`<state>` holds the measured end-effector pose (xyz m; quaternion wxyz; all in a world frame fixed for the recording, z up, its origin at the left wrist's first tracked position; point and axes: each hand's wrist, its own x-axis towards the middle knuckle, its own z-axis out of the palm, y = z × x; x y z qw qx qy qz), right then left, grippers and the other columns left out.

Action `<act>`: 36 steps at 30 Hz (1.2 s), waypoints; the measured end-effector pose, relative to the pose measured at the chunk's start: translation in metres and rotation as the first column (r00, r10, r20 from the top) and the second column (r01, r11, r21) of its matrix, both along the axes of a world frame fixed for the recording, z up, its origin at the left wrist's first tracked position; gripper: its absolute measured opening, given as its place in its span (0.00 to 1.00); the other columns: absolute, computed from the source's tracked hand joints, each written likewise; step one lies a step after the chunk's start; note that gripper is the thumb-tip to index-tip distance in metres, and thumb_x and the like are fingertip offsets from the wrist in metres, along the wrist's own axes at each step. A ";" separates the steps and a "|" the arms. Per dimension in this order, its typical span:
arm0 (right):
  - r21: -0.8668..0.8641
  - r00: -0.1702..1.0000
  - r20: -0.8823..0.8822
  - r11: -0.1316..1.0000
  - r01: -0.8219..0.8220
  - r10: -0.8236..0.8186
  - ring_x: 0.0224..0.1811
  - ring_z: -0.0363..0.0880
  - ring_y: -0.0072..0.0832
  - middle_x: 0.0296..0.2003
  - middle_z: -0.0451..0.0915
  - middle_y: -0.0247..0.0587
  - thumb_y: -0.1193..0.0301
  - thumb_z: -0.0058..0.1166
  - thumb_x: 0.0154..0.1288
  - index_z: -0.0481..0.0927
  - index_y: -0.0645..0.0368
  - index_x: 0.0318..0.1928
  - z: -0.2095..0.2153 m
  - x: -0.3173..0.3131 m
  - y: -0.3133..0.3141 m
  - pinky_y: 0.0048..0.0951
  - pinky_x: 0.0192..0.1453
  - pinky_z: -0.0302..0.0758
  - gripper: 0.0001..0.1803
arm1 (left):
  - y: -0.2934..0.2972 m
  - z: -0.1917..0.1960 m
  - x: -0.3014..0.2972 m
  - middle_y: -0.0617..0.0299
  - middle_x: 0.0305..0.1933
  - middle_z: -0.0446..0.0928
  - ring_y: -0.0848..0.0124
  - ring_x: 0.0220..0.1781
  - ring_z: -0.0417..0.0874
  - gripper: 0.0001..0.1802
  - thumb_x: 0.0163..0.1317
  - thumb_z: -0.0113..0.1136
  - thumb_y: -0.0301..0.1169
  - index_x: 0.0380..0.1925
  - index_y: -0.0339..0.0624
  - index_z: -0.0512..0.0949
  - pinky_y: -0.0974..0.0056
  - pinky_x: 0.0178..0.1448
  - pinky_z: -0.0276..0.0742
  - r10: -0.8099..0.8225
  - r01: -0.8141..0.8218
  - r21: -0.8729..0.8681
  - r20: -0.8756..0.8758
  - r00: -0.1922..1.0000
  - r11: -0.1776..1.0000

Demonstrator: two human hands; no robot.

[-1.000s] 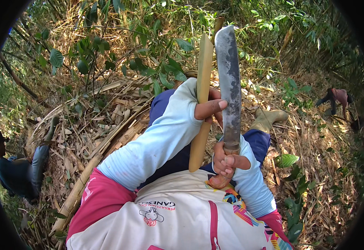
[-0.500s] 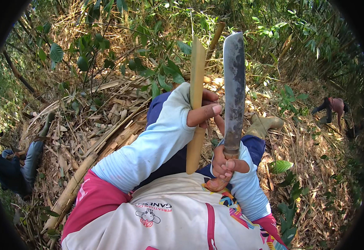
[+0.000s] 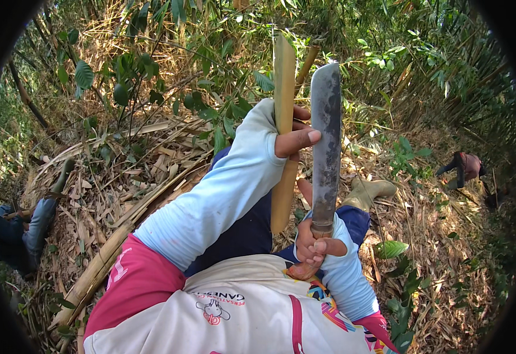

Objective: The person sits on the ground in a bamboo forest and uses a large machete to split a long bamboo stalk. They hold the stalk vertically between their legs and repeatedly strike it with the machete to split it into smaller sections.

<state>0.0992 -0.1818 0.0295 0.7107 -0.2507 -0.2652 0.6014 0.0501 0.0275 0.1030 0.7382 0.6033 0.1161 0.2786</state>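
Observation:
Upright in front of me is a split length of pale yellow bamboo (image 3: 284, 88), its upper end cut to a slant. My left hand (image 3: 295, 141) is closed around its middle, thumb pointing right toward the blade. Just to the right stands a machete (image 3: 327, 130), its broad, dark-stained blade tip up. The wooden handle sits in my right hand (image 3: 314, 245), whose fingers wrap it near my lap, with one finger stretched up beside the blade's base. Bamboo and blade run side by side with a narrow gap.
Dry leaves and bamboo litter (image 3: 157, 156) cover the ground. A long bamboo pole (image 3: 101, 265) lies at my left. Leafy plants (image 3: 134, 76) grow ahead. One person (image 3: 10, 233) sits far left; another person (image 3: 467, 168) bends over at the right. My boot (image 3: 367, 192) rests beyond the machete.
The bamboo and my left hand have risen and shifted slightly right. The machete has dropped a little and moved slightly left. Both grips stay the same.

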 end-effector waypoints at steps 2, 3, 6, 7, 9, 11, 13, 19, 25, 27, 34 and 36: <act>0.000 1.000 0.002 1.000 0.000 0.000 0.18 0.68 0.21 0.20 0.67 0.35 0.78 0.57 0.59 0.32 0.51 0.77 0.000 0.001 -0.001 0.26 0.25 0.69 0.56 | 0.000 0.002 0.000 0.57 0.36 0.79 0.71 0.37 0.81 0.32 0.44 0.79 0.38 0.44 0.34 0.74 0.65 0.39 0.78 -0.019 0.019 -0.006 -0.014 1.000 1.000; -0.001 1.000 0.003 1.000 0.000 0.000 0.18 0.68 0.21 0.21 0.68 0.35 0.77 0.59 0.58 0.32 0.52 0.77 0.002 0.000 -0.001 0.26 0.26 0.69 0.56 | -0.001 0.002 -0.001 0.58 0.36 0.79 0.71 0.37 0.81 0.31 0.44 0.79 0.38 0.44 0.34 0.74 0.66 0.38 0.78 -0.016 0.016 -0.012 -0.005 1.000 1.000; -0.002 1.000 0.019 1.000 -0.002 0.002 0.19 0.68 0.21 0.21 0.69 0.36 0.76 0.60 0.57 0.32 0.54 0.76 0.001 0.000 -0.001 0.25 0.28 0.69 0.57 | -0.002 0.002 -0.003 0.59 0.36 0.78 0.72 0.36 0.80 0.30 0.44 0.79 0.37 0.44 0.35 0.74 0.66 0.36 0.77 -0.012 0.012 -0.029 0.015 1.000 1.000; -0.002 1.000 0.027 1.000 -0.001 0.001 0.19 0.68 0.21 0.21 0.69 0.36 0.76 0.60 0.57 0.32 0.55 0.76 0.001 0.001 -0.001 0.25 0.28 0.69 0.57 | -0.002 0.004 -0.004 0.59 0.36 0.78 0.72 0.36 0.80 0.30 0.45 0.78 0.37 0.44 0.35 0.74 0.66 0.35 0.77 -0.013 0.014 -0.033 0.018 1.000 0.999; -0.010 1.000 0.026 1.000 -0.004 0.004 0.18 0.68 0.21 0.21 0.69 0.36 0.76 0.60 0.56 0.32 0.55 0.76 0.002 0.001 -0.001 0.25 0.27 0.69 0.57 | -0.002 0.004 -0.006 0.59 0.36 0.78 0.72 0.35 0.80 0.29 0.46 0.77 0.36 0.44 0.36 0.74 0.67 0.34 0.76 -0.010 0.011 -0.032 0.017 1.000 0.999; -0.014 0.999 0.035 1.000 -0.008 0.009 0.18 0.68 0.21 0.21 0.69 0.36 0.76 0.60 0.56 0.32 0.55 0.76 0.003 0.002 -0.001 0.25 0.27 0.69 0.58 | 0.000 0.001 -0.006 0.59 0.36 0.78 0.72 0.35 0.79 0.28 0.47 0.77 0.36 0.43 0.36 0.73 0.67 0.34 0.76 -0.003 0.003 -0.021 0.009 1.000 1.000; -0.011 0.999 0.051 1.000 -0.017 0.017 0.18 0.68 0.21 0.21 0.69 0.36 0.76 0.60 0.55 0.32 0.55 0.76 0.004 0.002 0.000 0.25 0.27 0.69 0.58 | 0.000 0.000 -0.007 0.59 0.36 0.77 0.72 0.34 0.79 0.28 0.47 0.76 0.37 0.44 0.36 0.73 0.67 0.33 0.76 -0.007 0.007 -0.026 0.000 1.000 1.000; -0.037 0.999 0.030 0.999 -0.014 0.015 0.18 0.68 0.21 0.20 0.69 0.36 0.76 0.60 0.55 0.32 0.55 0.76 0.006 0.000 -0.001 0.26 0.27 0.68 0.58 | 0.002 0.001 -0.010 0.59 0.36 0.77 0.73 0.35 0.79 0.29 0.47 0.76 0.38 0.44 0.36 0.73 0.67 0.33 0.75 -0.009 0.009 -0.010 -0.020 1.000 1.000; -0.005 1.000 0.012 1.000 -0.018 0.019 0.18 0.68 0.21 0.20 0.69 0.36 0.76 0.60 0.56 0.33 0.54 0.77 0.002 0.001 0.000 0.25 0.27 0.68 0.57 | 0.003 0.002 -0.014 0.57 0.38 0.80 0.75 0.33 0.77 0.29 0.47 0.74 0.37 0.46 0.35 0.73 0.70 0.32 0.72 -0.004 0.004 -0.013 -0.067 0.998 1.000; -0.031 1.000 0.020 0.999 0.008 -0.008 0.19 0.69 0.21 0.20 0.69 0.35 0.76 0.60 0.57 0.32 0.53 0.77 0.004 0.000 -0.001 0.25 0.27 0.69 0.57 | 0.005 0.000 -0.017 0.57 0.38 0.81 0.75 0.32 0.77 0.30 0.48 0.74 0.36 0.48 0.34 0.73 0.71 0.32 0.71 -0.012 0.011 -0.012 -0.112 0.994 1.000; -0.073 0.985 0.170 0.996 0.055 -0.042 0.18 0.70 0.22 0.22 0.69 0.36 0.73 0.61 0.61 0.45 0.54 0.75 -0.001 -0.001 0.002 0.26 0.25 0.71 0.48 | -0.003 -0.018 -0.017 0.57 0.33 0.80 0.74 0.27 0.78 0.33 0.46 0.77 0.43 0.45 0.31 0.73 0.69 0.27 0.74 -0.096 0.099 0.021 -0.095 0.991 0.995; -0.097 0.974 0.218 0.991 0.087 -0.064 0.19 0.71 0.23 0.23 0.70 0.37 0.69 0.63 0.61 0.51 0.58 0.71 -0.006 -0.002 0.003 0.26 0.25 0.72 0.43 | -0.004 -0.023 -0.015 0.57 0.31 0.79 0.74 0.25 0.78 0.32 0.46 0.77 0.44 0.42 0.32 0.74 0.70 0.26 0.74 -0.114 0.122 0.053 -0.130 0.985 0.991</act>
